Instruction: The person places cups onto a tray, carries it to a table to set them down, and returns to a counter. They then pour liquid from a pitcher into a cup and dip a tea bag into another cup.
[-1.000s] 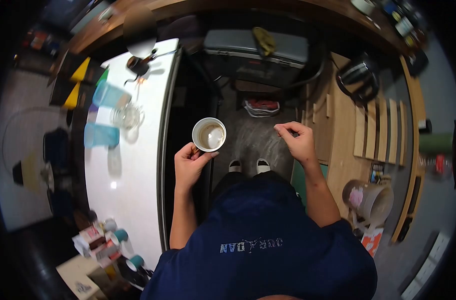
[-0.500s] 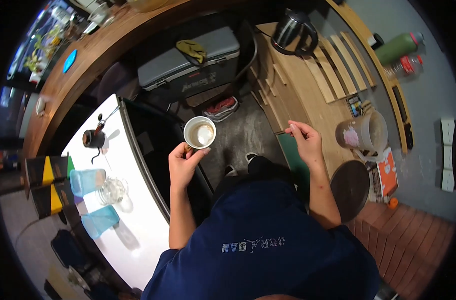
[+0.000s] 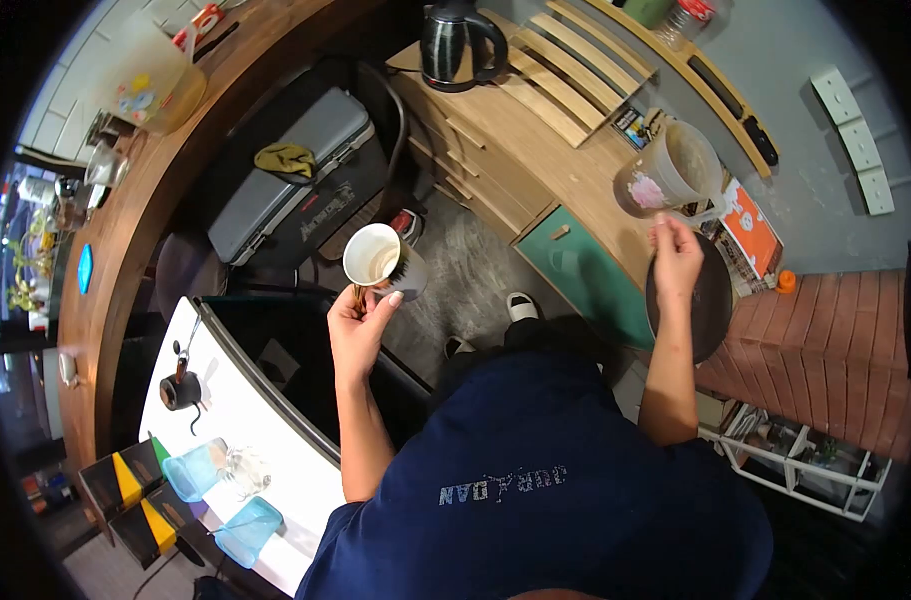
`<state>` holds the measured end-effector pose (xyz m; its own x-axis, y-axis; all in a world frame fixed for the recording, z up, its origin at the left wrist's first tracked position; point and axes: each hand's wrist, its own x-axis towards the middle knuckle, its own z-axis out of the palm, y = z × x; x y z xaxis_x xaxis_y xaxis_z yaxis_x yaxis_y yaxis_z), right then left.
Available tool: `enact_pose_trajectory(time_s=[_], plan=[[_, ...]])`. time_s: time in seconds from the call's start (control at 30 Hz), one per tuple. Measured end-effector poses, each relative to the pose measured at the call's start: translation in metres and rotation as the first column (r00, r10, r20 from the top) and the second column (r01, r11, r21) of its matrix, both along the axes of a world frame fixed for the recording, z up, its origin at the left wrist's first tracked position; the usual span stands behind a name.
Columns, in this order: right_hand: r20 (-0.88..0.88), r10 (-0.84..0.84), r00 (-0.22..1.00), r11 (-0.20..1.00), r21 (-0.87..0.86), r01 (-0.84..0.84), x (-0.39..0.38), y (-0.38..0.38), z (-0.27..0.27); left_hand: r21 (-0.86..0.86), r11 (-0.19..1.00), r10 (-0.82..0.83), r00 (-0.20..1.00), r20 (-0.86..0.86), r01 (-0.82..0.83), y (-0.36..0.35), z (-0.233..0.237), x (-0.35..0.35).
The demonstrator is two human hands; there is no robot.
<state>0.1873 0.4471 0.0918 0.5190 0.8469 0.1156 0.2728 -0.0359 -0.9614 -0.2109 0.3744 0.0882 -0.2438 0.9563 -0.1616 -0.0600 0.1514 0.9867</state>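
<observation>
My left hand (image 3: pixel 359 330) is closed on the handle of a cup (image 3: pixel 372 252). The cup is white inside, with a dark pattern low on its outer side. It leans a little, and some pale brown liquid or residue shows inside. My right hand (image 3: pixel 677 262) is raised with its fingers curled and the thumb against them, and I see nothing in it. Its fingertips overlap the lower edge of a translucent plastic pitcher (image 3: pixel 640 185) with a pink flower print; whether they touch cannot be made out. Behind that hand is a dark round stool top (image 3: pixel 710 310).
A black kettle (image 3: pixel 443 50) and a slatted wooden rack (image 3: pixel 575 75) stand on the wooden cabinet (image 3: pixel 515 130). At left, the white counter (image 3: pixel 310 500) bears blue containers (image 3: pixel 247 532) and a glass jar (image 3: pixel 243 470). A grey cooler box (image 3: pixel 295 180) sits beyond my left hand.
My view has turned and moved toward the wooden cabinet. My right hand is now in front of the pitcher's lower edge. The cup, still held by my left hand, leans more.
</observation>
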Motion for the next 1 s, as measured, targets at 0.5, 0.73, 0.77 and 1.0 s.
enact_pose_trajectory(time_s=[0.5,0.73,0.77,1.0], plan=[[0.139,-0.072,0.988,0.997,0.013,0.071,0.210,0.061,-0.096,0.032,0.998,0.066,0.987,-0.149,-0.062,0.055,0.001,0.119],[-0.158,-0.054,0.986,0.962,0.256,0.093,0.209,0.089,-0.155,-0.009,0.999,0.029,0.990,-0.138,-0.031,0.081,0.007,0.185],[-0.145,-0.139,0.980,0.952,0.253,0.173,0.204,0.094,-0.151,0.005,0.999,0.036,0.982,-0.187,-0.036,0.085,0.008,0.192],[-0.059,-0.192,0.980,0.934,0.296,0.200,0.198,0.105,-0.106,0.019,1.000,0.009,0.914,-0.405,-0.001,0.107,0.020,0.187]])
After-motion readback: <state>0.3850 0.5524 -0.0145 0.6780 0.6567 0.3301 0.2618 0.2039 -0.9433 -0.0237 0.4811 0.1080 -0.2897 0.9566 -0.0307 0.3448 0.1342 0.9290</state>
